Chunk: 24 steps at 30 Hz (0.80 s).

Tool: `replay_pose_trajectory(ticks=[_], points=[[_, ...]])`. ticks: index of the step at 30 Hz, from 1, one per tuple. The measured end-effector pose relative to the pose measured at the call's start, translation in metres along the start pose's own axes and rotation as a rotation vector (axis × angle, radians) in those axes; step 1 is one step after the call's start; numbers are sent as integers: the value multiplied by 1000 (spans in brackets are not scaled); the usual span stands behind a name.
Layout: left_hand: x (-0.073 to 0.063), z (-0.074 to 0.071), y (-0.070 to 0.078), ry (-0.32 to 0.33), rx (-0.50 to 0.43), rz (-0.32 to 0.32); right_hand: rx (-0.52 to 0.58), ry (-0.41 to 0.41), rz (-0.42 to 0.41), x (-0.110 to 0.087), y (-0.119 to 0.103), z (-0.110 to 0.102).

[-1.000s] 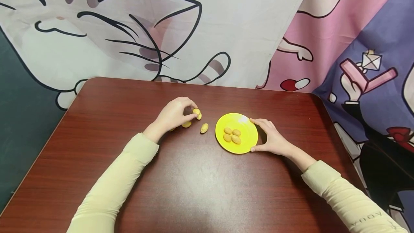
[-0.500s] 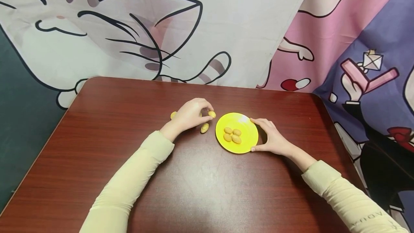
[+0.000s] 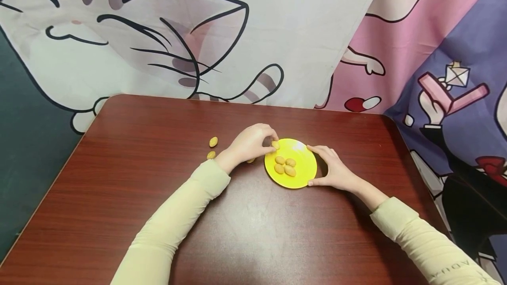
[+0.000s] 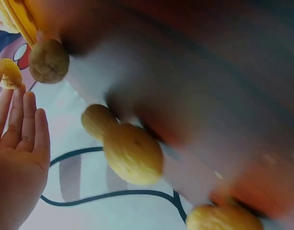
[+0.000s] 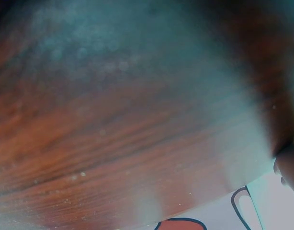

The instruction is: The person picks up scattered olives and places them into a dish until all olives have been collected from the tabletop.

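My left hand (image 3: 251, 142) pinches a small yellow potato (image 3: 275, 144) between thumb and fingertips, over the left rim of a yellow plate (image 3: 305, 162). In the left wrist view this held potato (image 4: 12, 75) shows at the fingers' ends. Several small potatoes (image 3: 290, 170) lie grouped on the plate. With thumb and fingers spread along its right rim, my right hand (image 3: 334, 169) holds the plate. On the table left of the plate are loose potatoes (image 3: 214, 141), one partly hidden behind the left hand. Close up, the left wrist view has several potatoes (image 4: 133, 154) on the tabletop.
The reddish-brown wooden table (image 3: 245, 228) has a far edge against a cartoon-printed cloth (image 3: 301, 34). A pink and blue printed cloth (image 3: 416, 47) hangs at the right. Mostly blurred tabletop (image 5: 113, 129) fills the right wrist view.
My left hand has moved right, carrying the potato from the loose ones to the plate's left rim. My right hand and the plate have stayed in place.
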State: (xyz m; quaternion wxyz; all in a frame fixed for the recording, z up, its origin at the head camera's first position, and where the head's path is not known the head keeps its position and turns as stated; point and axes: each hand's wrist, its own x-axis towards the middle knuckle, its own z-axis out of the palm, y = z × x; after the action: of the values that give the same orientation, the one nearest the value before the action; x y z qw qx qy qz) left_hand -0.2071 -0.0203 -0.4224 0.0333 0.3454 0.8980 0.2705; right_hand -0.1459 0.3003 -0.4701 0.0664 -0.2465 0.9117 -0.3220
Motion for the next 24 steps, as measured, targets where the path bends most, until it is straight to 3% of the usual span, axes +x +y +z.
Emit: replay_pose_trajectory(ticks=[12,24], points=[[15,13,16,-68,48,45,-4,7,-16,0,0,0],[17,18,19,-117,72,42,-7,13,-19,0,-1,0]])
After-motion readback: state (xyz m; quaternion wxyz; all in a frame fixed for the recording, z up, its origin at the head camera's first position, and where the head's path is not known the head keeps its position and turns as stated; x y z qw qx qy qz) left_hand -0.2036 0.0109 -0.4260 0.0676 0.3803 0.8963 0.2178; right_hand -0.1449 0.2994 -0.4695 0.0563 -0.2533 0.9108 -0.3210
